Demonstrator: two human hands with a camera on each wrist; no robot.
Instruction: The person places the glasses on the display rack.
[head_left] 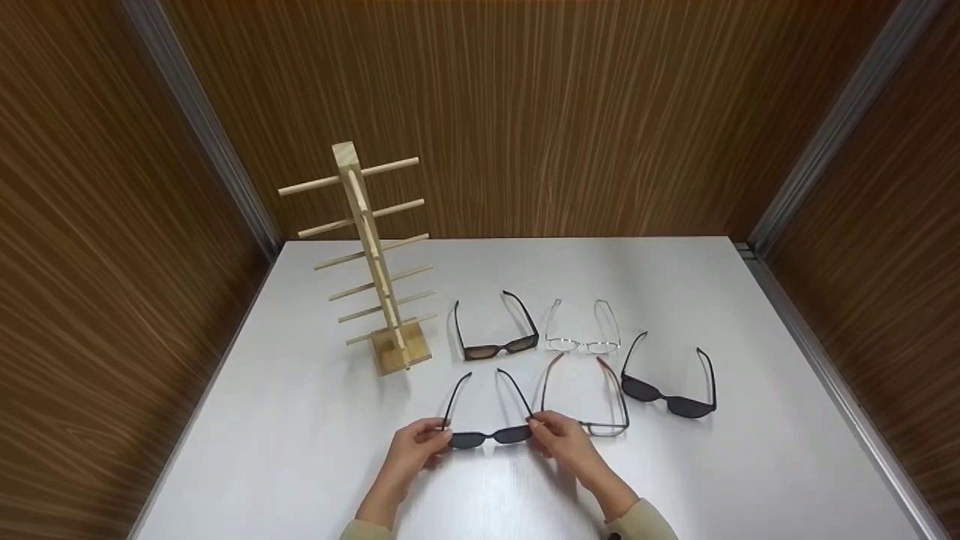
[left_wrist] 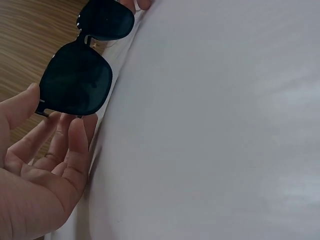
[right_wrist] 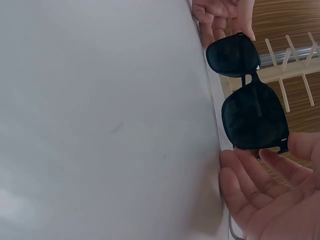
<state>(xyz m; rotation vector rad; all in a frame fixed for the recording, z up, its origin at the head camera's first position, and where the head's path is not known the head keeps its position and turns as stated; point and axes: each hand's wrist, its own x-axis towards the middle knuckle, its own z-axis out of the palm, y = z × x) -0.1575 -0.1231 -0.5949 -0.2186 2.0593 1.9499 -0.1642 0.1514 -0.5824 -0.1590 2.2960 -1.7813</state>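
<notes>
Black sunglasses [head_left: 513, 434] are held between both hands near the front of the table, temples pointing away toward the back. My left hand [head_left: 414, 452] pinches the left hinge corner with thumb and fingers; my right hand [head_left: 571, 448] pinches the right one. The left wrist view shows the dark lens [left_wrist: 77, 80] beside the left hand [left_wrist: 45, 170], its thumb at the frame's corner. In the right wrist view the right hand [right_wrist: 272, 192] has its thumb at the other corner, fingers beneath.
A wooden rack [head_left: 375, 259] with several pegs stands at the left. Brown-lensed glasses [head_left: 501, 349], clear glasses [head_left: 582, 346], brown-tipped glasses [head_left: 624, 405] and other black sunglasses [head_left: 663, 397] lie on the white table [head_left: 285, 420]. Wood-patterned panels [head_left: 525, 112] enclose it.
</notes>
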